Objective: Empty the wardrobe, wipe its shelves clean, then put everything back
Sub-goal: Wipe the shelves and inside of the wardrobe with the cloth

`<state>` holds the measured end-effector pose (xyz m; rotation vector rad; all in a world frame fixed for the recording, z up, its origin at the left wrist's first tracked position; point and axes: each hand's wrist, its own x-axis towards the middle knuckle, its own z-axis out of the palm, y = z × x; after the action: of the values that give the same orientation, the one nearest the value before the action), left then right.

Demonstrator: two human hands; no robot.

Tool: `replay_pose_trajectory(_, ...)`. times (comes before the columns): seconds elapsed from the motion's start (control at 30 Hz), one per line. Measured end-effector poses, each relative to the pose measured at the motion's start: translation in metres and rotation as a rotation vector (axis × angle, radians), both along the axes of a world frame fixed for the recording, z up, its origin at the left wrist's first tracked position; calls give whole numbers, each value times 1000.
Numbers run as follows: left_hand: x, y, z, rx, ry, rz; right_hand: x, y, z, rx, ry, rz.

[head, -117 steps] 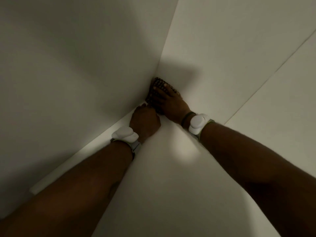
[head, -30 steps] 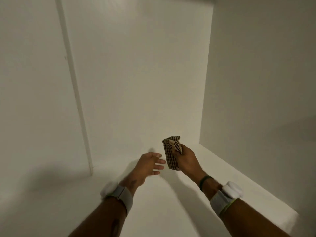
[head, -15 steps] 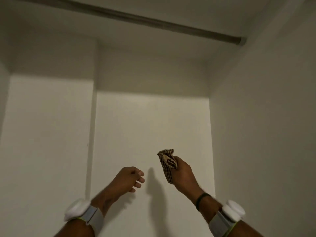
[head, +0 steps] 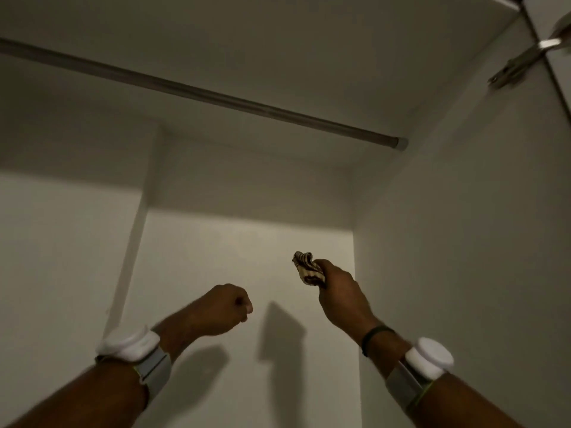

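Note:
I look up into the white wardrobe, at its back wall (head: 241,248). My right hand (head: 340,291) is raised in front of that wall and grips a bunched brown checked cloth (head: 309,268); the cloth sticks out above my fingers. My left hand (head: 224,308) is raised lower and to the left, its fingers curled into a fist with nothing in it. Neither hand touches the wall. Both wrists carry white bands.
A bare metal hanging rail (head: 216,97) crosses the top from left to the right side wall (head: 463,242). A vertical divider panel (head: 133,230) stands at the left. A metal door hinge (head: 522,63) shows at the top right.
The view has tilted up from the wardrobe floor to the rail. Both hands rose; the right kept hold of the cloth, and the left hand's fingers curled into a fist.

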<state>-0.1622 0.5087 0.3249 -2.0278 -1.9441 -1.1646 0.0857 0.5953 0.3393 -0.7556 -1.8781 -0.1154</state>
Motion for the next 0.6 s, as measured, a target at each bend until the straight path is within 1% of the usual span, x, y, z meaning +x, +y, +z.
replay_pose_trajectory(0.2, 29, 32, 48, 44, 144, -40, 37, 28, 42, 157, -122, -230)
replay_pose_trajectory(0.3, 48, 52, 72, 74, 189, -94, 52, 39, 70, 328, -213, -388)
replay_pose_trajectory(0.43, 78, 80, 101, 137, 205, -178, 66, 42, 113, 552, -440, -659)
replay_pose_trajectory(0.53, 96, 102, 110, 165, 219, -210, 77, 46, 139, 671, -591, -862)
replay_pose_trajectory(0.6, 105, 120, 111, 165, 226, -223, 85, 51, 151, 695, -684, -968)
